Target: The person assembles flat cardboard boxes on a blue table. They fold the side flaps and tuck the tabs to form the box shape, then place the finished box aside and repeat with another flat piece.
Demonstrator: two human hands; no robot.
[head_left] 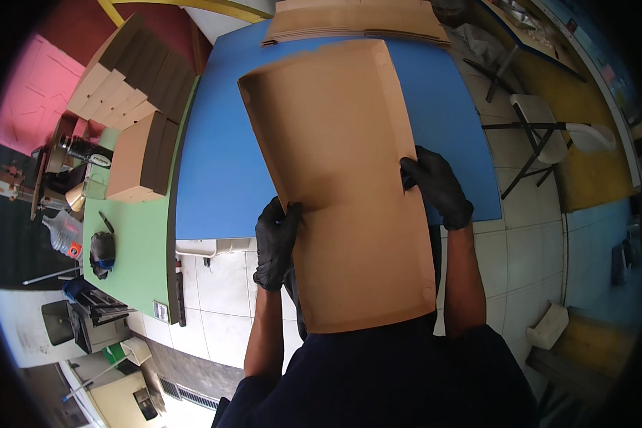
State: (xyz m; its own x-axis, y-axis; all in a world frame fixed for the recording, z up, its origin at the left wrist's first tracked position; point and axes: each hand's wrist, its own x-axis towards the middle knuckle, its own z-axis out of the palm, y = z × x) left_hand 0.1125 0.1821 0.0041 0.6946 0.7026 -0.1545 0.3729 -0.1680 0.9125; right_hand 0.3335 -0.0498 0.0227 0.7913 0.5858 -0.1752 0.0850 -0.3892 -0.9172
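Between my hands is a brown cardboard box (342, 143), opened out lengthwise, its low side walls raised. My left hand (276, 239), in a black glove, pinches the box's left wall near the middle fold. On the opposite side my right hand (441, 187), gloved in black too, grips the right wall, thumb inside and the other fingers partly hidden behind the cardboard. The far half of the box lies over the blue table (217, 143), and its near half reaches back toward my body. Whether it touches the tabletop I cannot tell.
Flat cardboard pieces (353, 18) lie stacked at the table's far edge. A green table (132, 242) on the left bears several folded boxes (146, 153), a dark cloth bundle (102, 253) and a pen (106, 221). A folding chair (542, 132) stands on the right.
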